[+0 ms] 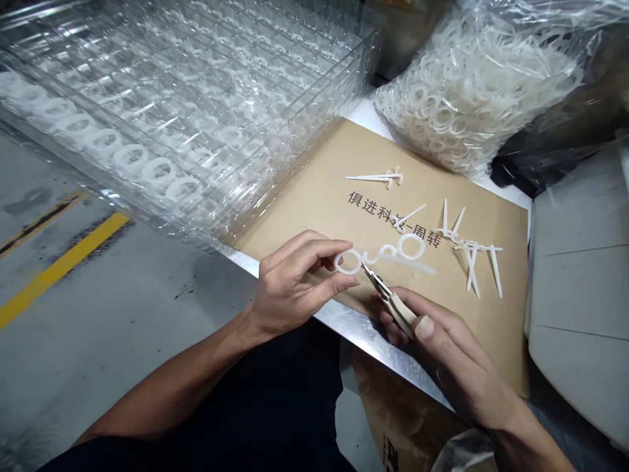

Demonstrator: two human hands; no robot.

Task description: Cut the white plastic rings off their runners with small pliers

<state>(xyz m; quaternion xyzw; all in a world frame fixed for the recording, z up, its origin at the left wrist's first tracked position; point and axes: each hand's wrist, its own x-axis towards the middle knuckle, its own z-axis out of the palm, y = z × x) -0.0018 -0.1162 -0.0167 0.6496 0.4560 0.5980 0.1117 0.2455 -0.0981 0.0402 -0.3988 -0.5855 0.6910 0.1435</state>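
Between its thumb and fingers, my left hand (299, 278) pinches a white plastic ring (348, 261) at its left side. The ring looks joined to a thin curved sprue (383, 253) with a second ring (411, 247) on it and a straight stem pointing right. My right hand (437, 328) is wrapped round light-handled nippers (400, 311). Their tips reach the right edge of the pinched ring, by the sprue. Whether the blades have closed on the plastic I cannot tell. Several loose white sprue pieces (472, 246) lie on the brown cardboard (339, 157) beyond my hands.
Clear plastic trays (295, 118) filled with rows of white rings stand at the left. A clear bag (442, 98) full of rings sits at the back right. A grey-white machine or box (580, 282) borders the cardboard on the right. The metal table edge (363, 334) runs below my hands.
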